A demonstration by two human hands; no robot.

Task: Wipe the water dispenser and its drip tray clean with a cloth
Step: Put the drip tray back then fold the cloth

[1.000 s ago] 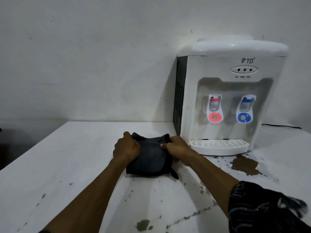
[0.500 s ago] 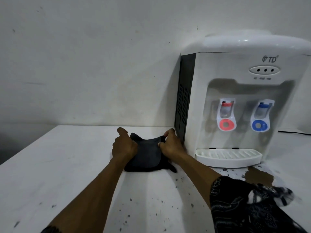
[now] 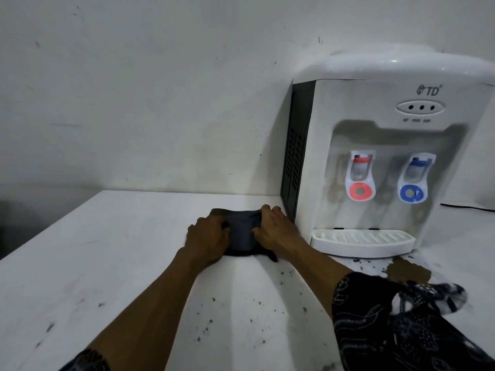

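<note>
Sleeve [image 3: 401, 330]: dark, patterned, on the right forearm, in front of the dispenser.
Table [image 3: 80, 263]: white, flecked with dark specks in front of the dispenser.
Stain [image 3: 407, 271]: brown patch just in front of the dispenser, at the tray's right end.
Left hand [image 3: 207, 241]: left of the dispenser, fingers curled round the cloth's left edge, gripping it.
Right hand [image 3: 276, 231]: just beside the dispenser's left corner, thumb and fingers clamped on the cloth's right edge.
Cloth [image 3: 241, 234]: dark grey, soft, bunched flat on the table left of the dispenser, stretched between both hands. Probably being folded into a pad before wiping.
Tray [image 3: 361, 243]: white, slotted, seated at the dispenser's foot. Looks dry, grime too small to tell.
Dispenser [image 3: 388, 129]: white, upright, no bottle on top, untouched by the cloth. Grey smudges in the tap recess.
Taps [image 3: 360, 192]: red left, blue right, above the tray.
Vent [image 3: 294, 156]: black grille on the dispenser's left side.
Cable [image 3: 468, 207]: thin, dark, right of the dispenser.
Wall [image 3: 160, 103]: pale, scuffed, behind the dispenser.
</note>
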